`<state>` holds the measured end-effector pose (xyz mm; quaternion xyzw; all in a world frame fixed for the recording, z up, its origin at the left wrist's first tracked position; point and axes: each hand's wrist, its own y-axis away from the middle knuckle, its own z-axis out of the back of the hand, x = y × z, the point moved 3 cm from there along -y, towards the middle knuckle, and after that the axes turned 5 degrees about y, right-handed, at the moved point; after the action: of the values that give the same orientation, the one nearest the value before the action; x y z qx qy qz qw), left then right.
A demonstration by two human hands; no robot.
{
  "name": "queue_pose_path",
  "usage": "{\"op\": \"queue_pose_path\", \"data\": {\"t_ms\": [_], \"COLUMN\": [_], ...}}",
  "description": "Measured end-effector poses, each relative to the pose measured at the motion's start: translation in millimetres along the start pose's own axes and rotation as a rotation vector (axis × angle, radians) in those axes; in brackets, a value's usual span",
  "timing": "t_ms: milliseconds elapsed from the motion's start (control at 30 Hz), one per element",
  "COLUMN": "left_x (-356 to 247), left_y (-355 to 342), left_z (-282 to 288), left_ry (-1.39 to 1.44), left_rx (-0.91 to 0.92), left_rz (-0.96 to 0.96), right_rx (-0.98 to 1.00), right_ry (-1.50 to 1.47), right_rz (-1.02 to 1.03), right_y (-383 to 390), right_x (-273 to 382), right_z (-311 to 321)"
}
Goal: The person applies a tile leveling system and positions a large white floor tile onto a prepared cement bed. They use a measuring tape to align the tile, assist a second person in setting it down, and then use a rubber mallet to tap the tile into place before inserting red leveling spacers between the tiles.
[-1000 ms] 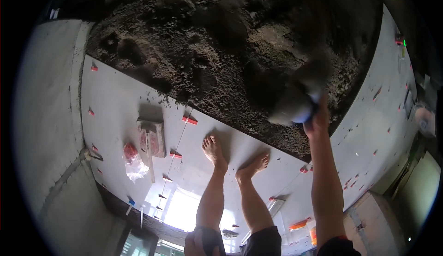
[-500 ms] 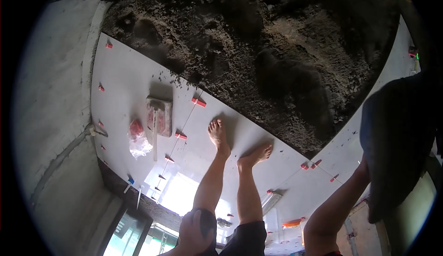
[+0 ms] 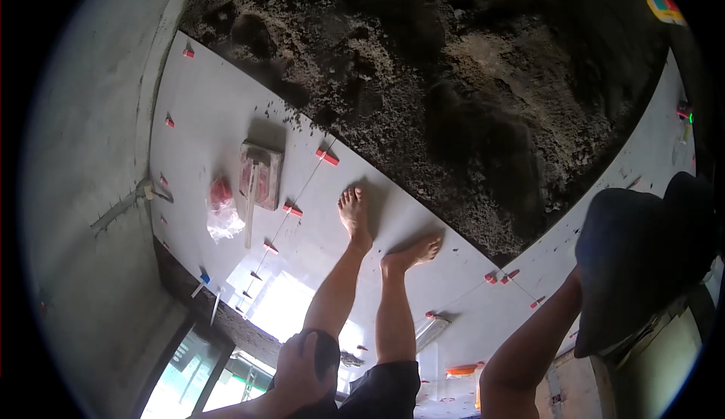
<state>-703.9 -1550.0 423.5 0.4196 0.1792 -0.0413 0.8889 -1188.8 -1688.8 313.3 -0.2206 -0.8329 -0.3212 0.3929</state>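
Note:
My left hand [image 3: 297, 368] rests on my left knee, on the dark cloth of my shorts [image 3: 327, 357]. One digit lies stretched over the cloth; the others hardly show. From the lower right my bare right arm [image 3: 521, 358] rises to a large dark, cloth-like thing [image 3: 630, 257], whose kind I cannot make out. It hides my right hand. My bare feet, the left [image 3: 353, 211] and the right [image 3: 415, 253], stand on light floor tiles [image 3: 393, 306] close to their far edge.
Loose dark mortar [image 3: 362, 72] spreads beyond the tile edge. Red wedges [image 3: 326, 156] sit along the joints. Left of my feet lie a long-handled rectangular tool [image 3: 261, 175] and a clear plastic bag [image 3: 223, 211] with red contents. A concrete wall [image 3: 91, 140] stands at the left.
The view has shifted slightly, and the dark cloth-like thing at the right has moved a little lower and left. My left hand stays on the knee; both feet keep their place.

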Motion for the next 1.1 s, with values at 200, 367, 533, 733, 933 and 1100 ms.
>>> {"op": "queue_pose_path", "data": {"t_ms": [200,367,533,733,933,1100], "left_x": [1.6,-1.8,-5.5,-14.5,-9.6,8.1], "left_y": [4.8,-9.6,-15.0,-20.6,-22.4,-18.4], "left_z": [10.7,11.6,22.5,35.4,39.6,34.0], "left_ry": [0.004,0.013,0.066,0.112,0.133,0.234], "left_rx": [-0.005,0.018,0.025,0.174,0.133,0.064], "left_rz": [0.023,-0.018,-0.017,0.228,0.186,0.098], "right_rx": [-0.016,-0.106,-0.254,-0.429,-0.537,-0.158], "right_ry": [-0.046,-0.113,-0.386,-0.370,-0.204,0.067], "right_rz": [-0.113,-0.209,-0.524,-0.851,-0.882,-1.016], "right_y": [0.2,-13.7,-38.4,-39.7,-18.7,-18.6], "right_x": [-39.8,-68.9,-166.8,-288.2,-372.2,-362.4], "right_z": [-10.0,1.1,15.2,-16.3,-80.4,-34.9]}}
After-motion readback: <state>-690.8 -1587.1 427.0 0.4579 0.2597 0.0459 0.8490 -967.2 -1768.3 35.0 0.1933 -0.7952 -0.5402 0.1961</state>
